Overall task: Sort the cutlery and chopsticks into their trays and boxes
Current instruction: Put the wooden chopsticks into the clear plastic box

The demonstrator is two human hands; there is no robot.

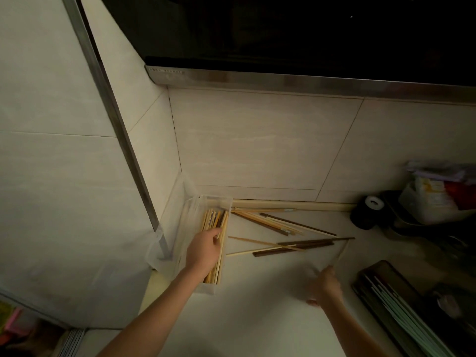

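No legible text anywhere.

Pale and dark brown chopsticks (283,235); translucent white box (203,204); cream countertop (257,318).

A clear plastic box (206,286) is sitting in the counter's (257,318) back-left corner, holding pale and dark chopsticks (215,220) lying lengthwise. Loose chopsticks (291,247), light wood and dark brown, are lying scattered and crossing along the counter's back edge. A dark tray (381,313) holding long utensils is lying at the right edge.
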